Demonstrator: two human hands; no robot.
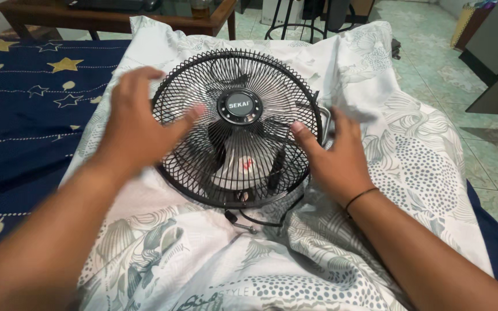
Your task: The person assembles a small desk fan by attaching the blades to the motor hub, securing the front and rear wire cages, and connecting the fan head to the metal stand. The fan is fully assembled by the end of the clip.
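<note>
Two bare hands frame a round black fan (238,128) in the head view, its wire grille made of thin spokes radiating from a glossy round hub, with pale translucent blades and a light motor housing showing through the mesh. It lies face-up, slightly tilted, on a rumpled white sheet (203,253) printed with grey-blue leaves and dotted patches (soft, creased cotton by the look of it), and a thin black cord (260,220) curls out from under its near rim. The left hand (136,124) is spread wide, fingers splayed and loose, hovering over the grille's left rim with the thumb reaching across the mesh; whether it actually touches the wire I cannot tell. The right hand (332,155), a dark band on its wrist, is open and relaxed at the right rim, thumb resting against the grille's edge, gripping nothing. Left of the sheet lies a navy blanket (24,115) with yellow stars. Beyond stand a dark wooden table (116,14) and pale green floor tiles (439,75).
</note>
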